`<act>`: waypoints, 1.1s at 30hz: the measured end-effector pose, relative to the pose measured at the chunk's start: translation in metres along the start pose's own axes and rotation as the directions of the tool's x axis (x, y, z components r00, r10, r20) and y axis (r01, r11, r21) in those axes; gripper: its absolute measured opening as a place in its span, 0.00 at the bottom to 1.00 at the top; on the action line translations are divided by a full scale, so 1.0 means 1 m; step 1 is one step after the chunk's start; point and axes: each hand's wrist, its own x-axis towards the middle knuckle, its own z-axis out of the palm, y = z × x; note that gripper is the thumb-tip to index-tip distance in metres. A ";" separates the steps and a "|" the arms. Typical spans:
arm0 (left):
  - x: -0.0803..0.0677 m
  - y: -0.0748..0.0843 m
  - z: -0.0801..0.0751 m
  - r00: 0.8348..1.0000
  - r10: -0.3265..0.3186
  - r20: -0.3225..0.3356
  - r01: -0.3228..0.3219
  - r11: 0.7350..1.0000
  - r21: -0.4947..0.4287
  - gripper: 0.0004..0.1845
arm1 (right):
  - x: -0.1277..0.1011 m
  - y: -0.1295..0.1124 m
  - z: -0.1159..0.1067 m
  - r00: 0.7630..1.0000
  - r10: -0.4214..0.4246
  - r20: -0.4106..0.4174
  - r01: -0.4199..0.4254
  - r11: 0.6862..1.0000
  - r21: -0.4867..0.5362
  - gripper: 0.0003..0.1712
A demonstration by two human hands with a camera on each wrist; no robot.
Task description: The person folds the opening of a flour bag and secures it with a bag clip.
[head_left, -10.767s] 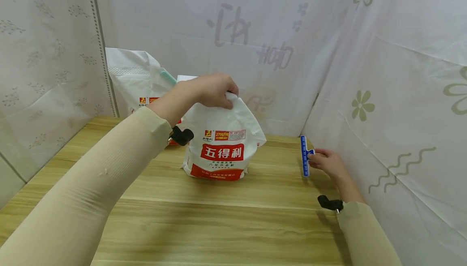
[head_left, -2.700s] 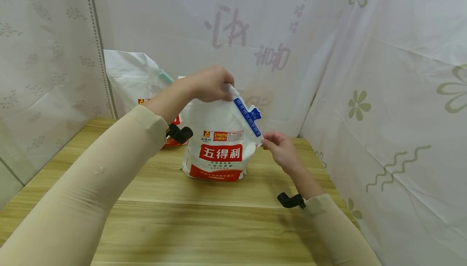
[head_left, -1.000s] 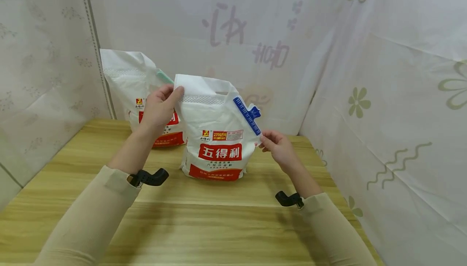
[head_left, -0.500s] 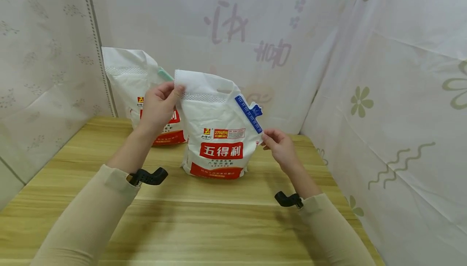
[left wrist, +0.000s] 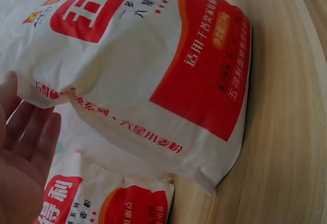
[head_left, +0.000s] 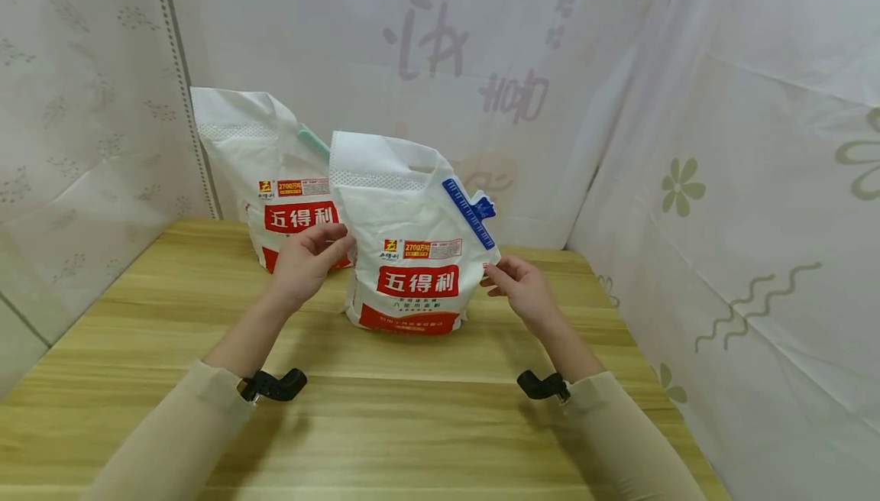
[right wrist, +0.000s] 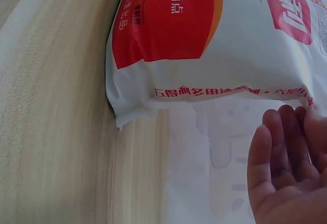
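A white flour bag (head_left: 412, 256) with red labels stands upright on the wooden table (head_left: 412, 417). A blue clip (head_left: 470, 213) is clamped slantwise across its upper right corner. My left hand (head_left: 311, 260) is relaxed at the bag's left side, fingertips at or just off its edge. My right hand (head_left: 520, 289) is relaxed at the lower right side and holds nothing. The left wrist view shows the bag (left wrist: 153, 66) and my flat left hand (left wrist: 25, 152) beside it. In the right wrist view the bag's bottom (right wrist: 194, 45) sits above my right hand (right wrist: 286, 168).
A second, similar bag (head_left: 261, 157) stands behind and to the left, with a green clip (head_left: 312, 140) on its corner. White patterned sheets (head_left: 722, 180) wall in the table at the back, left and right. Bare wood lies in front of the bags.
The blue clip went from the table onto the bag's corner. In the last second my left hand let go of the top left corner and dropped to the bag's side. The right hand eased down slightly.
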 end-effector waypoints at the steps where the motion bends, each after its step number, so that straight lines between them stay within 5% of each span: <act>1: 0.000 -0.001 0.001 1.000 0.017 -0.017 -0.017 1.000 0.017 0.22 | 0.000 -0.001 0.000 1.000 -0.003 -0.006 0.003 1.000 -0.007 0.17; 8: 0.001 -0.002 0.008 0.987 0.116 -0.110 -0.104 0.988 0.113 0.15 | 0.003 -0.005 0.001 0.994 -0.070 -0.082 0.054 0.981 -0.187 0.14; 16: -0.004 0.002 0.003 0.988 0.109 -0.108 -0.085 0.975 0.207 0.12 | 0.009 -0.013 0.003 0.986 -0.104 -0.130 0.048 0.924 -0.380 0.11; 22: -0.006 -0.005 -0.001 0.995 0.098 -0.024 -0.094 0.986 0.140 0.16 | 0.011 -0.007 -0.003 0.993 -0.108 -0.039 0.094 0.959 -0.269 0.11; 28: -0.011 -0.016 -0.008 0.987 -0.022 0.157 -0.002 0.989 0.151 0.20 | 0.008 0.004 -0.004 0.995 -0.058 0.079 0.074 0.975 -0.211 0.17; 33: -0.011 -0.021 -0.002 0.990 -0.030 0.139 0.000 0.978 0.209 0.16 | 0.009 0.009 0.002 0.997 -0.065 0.051 0.075 0.974 -0.213 0.15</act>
